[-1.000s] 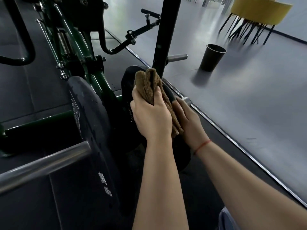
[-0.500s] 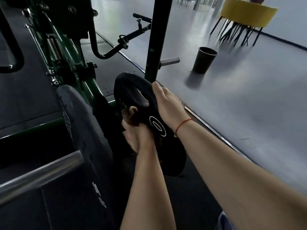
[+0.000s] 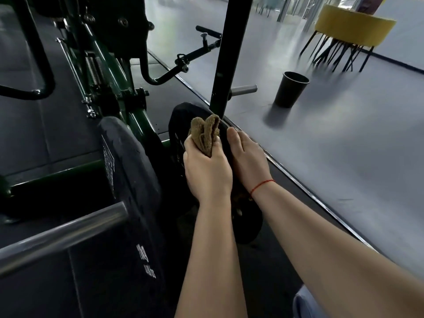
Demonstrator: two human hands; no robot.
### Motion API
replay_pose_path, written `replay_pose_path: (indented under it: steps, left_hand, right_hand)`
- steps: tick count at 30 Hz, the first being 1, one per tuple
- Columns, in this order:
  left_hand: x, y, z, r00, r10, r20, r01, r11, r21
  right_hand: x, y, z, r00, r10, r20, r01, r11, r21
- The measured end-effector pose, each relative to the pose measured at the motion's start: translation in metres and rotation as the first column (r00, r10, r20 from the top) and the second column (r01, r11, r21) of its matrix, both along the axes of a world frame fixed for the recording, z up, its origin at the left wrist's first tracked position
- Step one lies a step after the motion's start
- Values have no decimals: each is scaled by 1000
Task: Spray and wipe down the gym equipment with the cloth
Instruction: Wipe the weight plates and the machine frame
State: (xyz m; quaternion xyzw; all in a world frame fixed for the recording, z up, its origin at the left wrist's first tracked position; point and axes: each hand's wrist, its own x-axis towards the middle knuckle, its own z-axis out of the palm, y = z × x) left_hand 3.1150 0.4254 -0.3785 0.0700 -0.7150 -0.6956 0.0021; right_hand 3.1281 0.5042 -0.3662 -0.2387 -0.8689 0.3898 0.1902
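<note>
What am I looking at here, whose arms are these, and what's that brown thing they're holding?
This is filmed from a camera worn on a person's head, looking down at their own bare arms. The left hand grips a crumpled brown terry cloth against a small black round weight plate, while the right hand holds that plate's rim. Beside it, a larger black weight plate sits on a shiny steel bar, next to a dark green gym machine frame. On the grey floor beyond stand a black tapered bin and a yellow round chair.
</note>
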Motion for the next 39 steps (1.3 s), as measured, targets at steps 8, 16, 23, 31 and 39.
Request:
replay_pose_path:
  steps: [8, 16, 23, 31, 39]
  left_hand:
    - [5, 5, -18, 998, 55, 36, -55, 998, 5]
    - [26, 29, -52, 938, 279, 208, -302, 949, 88]
    - [17, 24, -58, 883, 193, 428, -356, 869, 343]
    - [7, 6, -5, 980, 164, 110, -183, 964, 195]
    - [-7, 10, 25, 978, 194, -82, -193, 981, 14]
  right_hand:
    - [48, 2, -36, 992, -26, -120, 16, 997, -78]
    - [63, 15, -9, 974, -121, 190, 106, 991, 85]
    - [15, 3, 40, 976, 112, 184, -151, 965, 213]
    - [-3, 7, 2, 995, 89, 36, -91, 994, 53]
    - [55, 8, -21, 1000, 13, 26, -17, 989, 144]
